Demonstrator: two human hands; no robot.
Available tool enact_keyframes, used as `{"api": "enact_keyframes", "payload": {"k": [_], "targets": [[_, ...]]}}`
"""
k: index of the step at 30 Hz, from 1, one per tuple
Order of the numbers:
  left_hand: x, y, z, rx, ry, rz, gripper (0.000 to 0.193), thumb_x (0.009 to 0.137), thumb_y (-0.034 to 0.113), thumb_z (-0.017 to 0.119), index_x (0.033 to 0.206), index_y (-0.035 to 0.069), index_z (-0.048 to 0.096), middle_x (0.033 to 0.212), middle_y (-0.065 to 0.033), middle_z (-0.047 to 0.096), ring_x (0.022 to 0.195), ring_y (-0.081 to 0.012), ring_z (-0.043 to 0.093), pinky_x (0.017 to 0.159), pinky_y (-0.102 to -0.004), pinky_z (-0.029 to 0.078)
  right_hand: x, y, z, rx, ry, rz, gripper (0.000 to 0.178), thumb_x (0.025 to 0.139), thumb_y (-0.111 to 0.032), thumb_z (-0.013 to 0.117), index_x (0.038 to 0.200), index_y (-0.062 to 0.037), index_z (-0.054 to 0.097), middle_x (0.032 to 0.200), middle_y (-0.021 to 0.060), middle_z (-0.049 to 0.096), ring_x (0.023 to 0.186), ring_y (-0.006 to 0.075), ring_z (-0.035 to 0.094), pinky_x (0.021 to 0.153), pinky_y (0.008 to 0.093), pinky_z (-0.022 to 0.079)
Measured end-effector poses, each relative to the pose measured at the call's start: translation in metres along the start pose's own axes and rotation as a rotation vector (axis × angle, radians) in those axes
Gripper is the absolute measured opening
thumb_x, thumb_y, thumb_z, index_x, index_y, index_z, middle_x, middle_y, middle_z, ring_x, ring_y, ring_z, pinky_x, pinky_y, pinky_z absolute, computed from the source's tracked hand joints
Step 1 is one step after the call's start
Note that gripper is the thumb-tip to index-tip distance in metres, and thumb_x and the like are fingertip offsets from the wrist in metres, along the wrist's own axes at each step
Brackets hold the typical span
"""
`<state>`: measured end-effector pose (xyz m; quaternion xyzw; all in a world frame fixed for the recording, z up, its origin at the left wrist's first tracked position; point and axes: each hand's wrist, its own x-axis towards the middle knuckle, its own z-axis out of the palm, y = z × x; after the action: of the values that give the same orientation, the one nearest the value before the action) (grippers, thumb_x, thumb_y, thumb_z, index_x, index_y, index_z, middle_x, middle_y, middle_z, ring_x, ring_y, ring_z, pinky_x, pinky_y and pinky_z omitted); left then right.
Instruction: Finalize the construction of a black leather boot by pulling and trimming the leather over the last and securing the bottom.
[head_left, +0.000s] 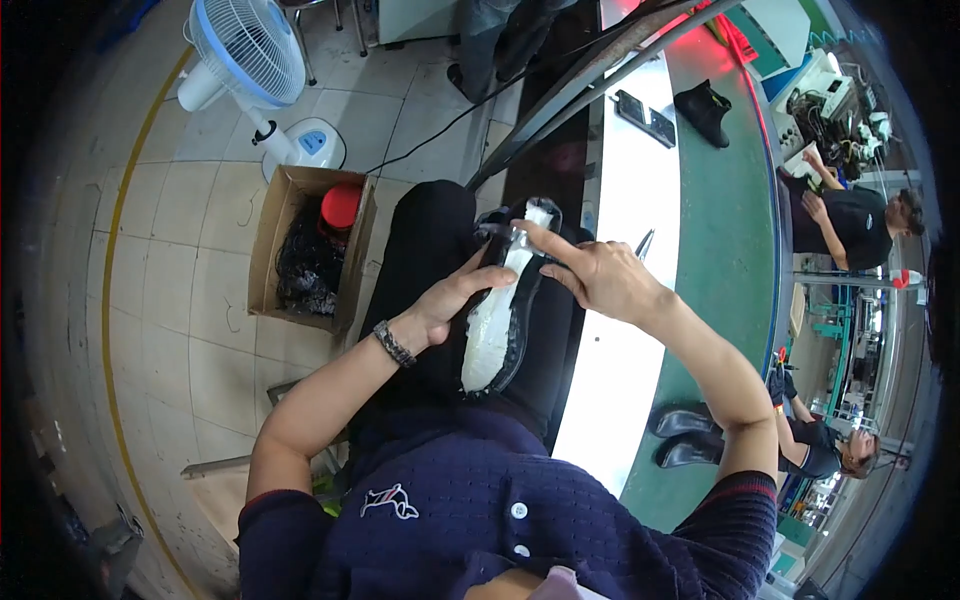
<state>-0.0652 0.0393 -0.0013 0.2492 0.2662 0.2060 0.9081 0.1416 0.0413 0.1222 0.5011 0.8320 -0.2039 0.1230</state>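
A black shoe (487,345) lies sole up across my lap, its whitish bottom bare and its black edge rough. My left hand (452,303) grips its left side, with the thumb laid over the white bottom. From the right, my right hand (605,282) reaches over the shoe's far end. The index finger there stretches onto the white surface, the thumb is bent near the edge, and the other fingers are curled. Something small and silvery shows at the fingertip, too small to name.
On my left stand a cardboard box (262,250) with black scraps and a red tub (342,206), and a fan (248,50). To my right run a white ledge (610,390) and green belt (735,260), bearing phones (645,118), a black shoe (704,112) and dark boots (688,449). Other people work beyond.
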Motion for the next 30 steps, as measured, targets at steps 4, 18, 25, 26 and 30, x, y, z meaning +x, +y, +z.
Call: {"api": "enact_keyframes", "payload": {"k": [4, 18, 25, 26, 30], "targets": [[-0.006, 0.006, 0.004, 0.013, 0.036, 0.001, 0.082, 0.079, 0.035, 0.072, 0.146, 0.014, 0.030, 0.112, -0.0041, 0.050, 0.102, -0.0132, 0.052, 0.088, -0.0285, 0.045, -0.006, -0.013, -0.015, -0.115, -0.003, -0.026, 0.060, 0.097, -0.025, 0.052, 0.149, -0.0259, 0.022, 0.053, 0.0113, 0.054, 0.042, 0.0262, 0.056, 0.047, 0.0404, 0.048], [-0.014, -0.004, -0.010, 0.038, -0.058, -0.095, 0.099, 0.071, 0.029, 0.083, 0.147, 0.011, 0.023, 0.124, -0.0072, 0.047, 0.118, -0.0219, 0.047, 0.100, -0.0361, 0.039, -0.014, -0.023, 0.006, 0.143, -0.003, -0.087, 0.059, 0.097, -0.028, 0.051, 0.149, -0.0253, 0.023, 0.050, 0.0077, 0.054, 0.040, 0.0234, 0.056, 0.041, 0.0361, 0.044], [-0.030, -0.047, -0.004, -0.308, -0.014, 0.096, 0.079, 0.092, 0.038, 0.061, 0.153, 0.017, 0.014, 0.143, -0.0055, 0.040, 0.130, -0.0161, 0.039, 0.108, -0.0326, 0.032, -0.014, -0.023, 0.006, 0.131, -0.066, -0.032, 0.058, 0.098, -0.027, 0.051, 0.149, -0.0239, 0.024, 0.046, 0.0098, 0.050, 0.042, 0.0269, 0.057, 0.045, 0.0397, 0.045], [-0.031, -0.043, 0.002, -0.262, 0.005, 0.113, 0.079, 0.092, 0.037, 0.061, 0.153, 0.017, 0.015, 0.142, -0.0057, 0.040, 0.129, -0.0161, 0.040, 0.108, -0.0324, 0.032, -0.012, -0.026, 0.004, 0.146, -0.084, -0.015, 0.058, 0.097, -0.027, 0.051, 0.149, -0.0229, 0.024, 0.045, 0.0089, 0.049, 0.041, 0.0275, 0.057, 0.045, 0.0395, 0.045], [-0.035, -0.034, 0.014, -0.165, 0.064, 0.122, 0.079, 0.091, 0.036, 0.063, 0.152, 0.015, 0.018, 0.135, -0.0057, 0.046, 0.126, -0.0164, 0.043, 0.106, -0.0329, 0.033, -0.013, -0.036, -0.011, -0.044, -0.152, 0.003, 0.058, 0.096, -0.029, 0.053, 0.148, -0.0229, 0.027, 0.048, 0.0094, 0.051, 0.041, 0.0232, 0.055, 0.044, 0.0363, 0.043]]}}
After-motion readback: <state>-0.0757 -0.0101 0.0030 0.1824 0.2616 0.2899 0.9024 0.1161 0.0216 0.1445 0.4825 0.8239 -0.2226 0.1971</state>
